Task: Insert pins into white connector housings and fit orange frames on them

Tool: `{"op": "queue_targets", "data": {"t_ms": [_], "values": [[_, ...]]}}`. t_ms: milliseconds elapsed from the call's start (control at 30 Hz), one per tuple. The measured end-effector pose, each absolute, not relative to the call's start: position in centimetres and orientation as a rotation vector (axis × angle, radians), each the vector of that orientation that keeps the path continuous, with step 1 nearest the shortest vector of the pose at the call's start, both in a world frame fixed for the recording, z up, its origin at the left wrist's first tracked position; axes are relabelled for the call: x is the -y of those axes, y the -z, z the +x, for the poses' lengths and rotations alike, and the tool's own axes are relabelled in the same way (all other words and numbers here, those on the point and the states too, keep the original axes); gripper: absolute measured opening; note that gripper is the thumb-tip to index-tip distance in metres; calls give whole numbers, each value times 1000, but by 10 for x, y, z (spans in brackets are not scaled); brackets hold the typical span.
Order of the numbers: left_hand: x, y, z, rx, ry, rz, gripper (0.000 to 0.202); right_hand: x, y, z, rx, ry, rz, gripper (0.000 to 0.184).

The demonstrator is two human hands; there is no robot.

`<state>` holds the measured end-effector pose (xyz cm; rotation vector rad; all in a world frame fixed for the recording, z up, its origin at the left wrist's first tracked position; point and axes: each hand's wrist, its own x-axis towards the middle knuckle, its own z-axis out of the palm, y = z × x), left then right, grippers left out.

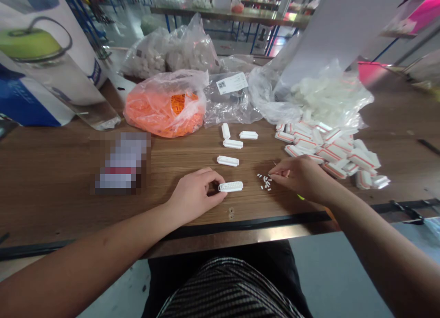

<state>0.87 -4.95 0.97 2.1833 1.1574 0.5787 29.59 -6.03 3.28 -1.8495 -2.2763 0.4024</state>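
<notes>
White plastic connector block (pixel 230 186) lies flat on the wooden tabletop (pixel 68 203), near the front edge, about mid-width. Left hand (pixel 195 194) grasps its left end, thumb and forefinger closed on it, the other fingers curled under.

Right hand (pixel 302 178) rests just right of the block, its fingertips pinched together over a scatter of small white pieces (pixel 264 181). Whether a piece sits in the pinch cannot be told.

Four loose blocks (pixel 233 144) lie apart from one another behind the held one, toward mid-table. A heap of white-and-orange blocks (pixel 330 150) spreads toward the right edge, behind the right hand. An orange bag (pixel 165 109) and a clear bag (pixel 230 98) sit toward the back edge.
</notes>
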Motion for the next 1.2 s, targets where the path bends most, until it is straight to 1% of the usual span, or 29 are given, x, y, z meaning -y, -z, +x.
{"op": "queue_targets", "data": {"t_ms": [133, 233, 433, 633, 1067, 1200], "values": [[49, -9, 8, -1150, -578, 2205, 9, 55, -30, 299, 2494, -265, -1678, 20], [48, -9, 8, -1140, -586, 2211, 9, 55, -33, 304, 2494, -237, -1656, 21], [48, -8, 8, -1146, -583, 2202, 10, 59, -37, 302, 2358, -305, -1794, 21], [49, -9, 8, -1138, -577, 2207, 10, 59, -33, 295, 2344, -357, -1824, 25], [49, -12, 8, -1120, -565, 2205, 8, 64, -25, 288, 2014, -454, -2006, 17], [50, -14, 9, -1131, -557, 2176, 8, 65, -29, 278, 1940, -555, -1937, 17]]}}
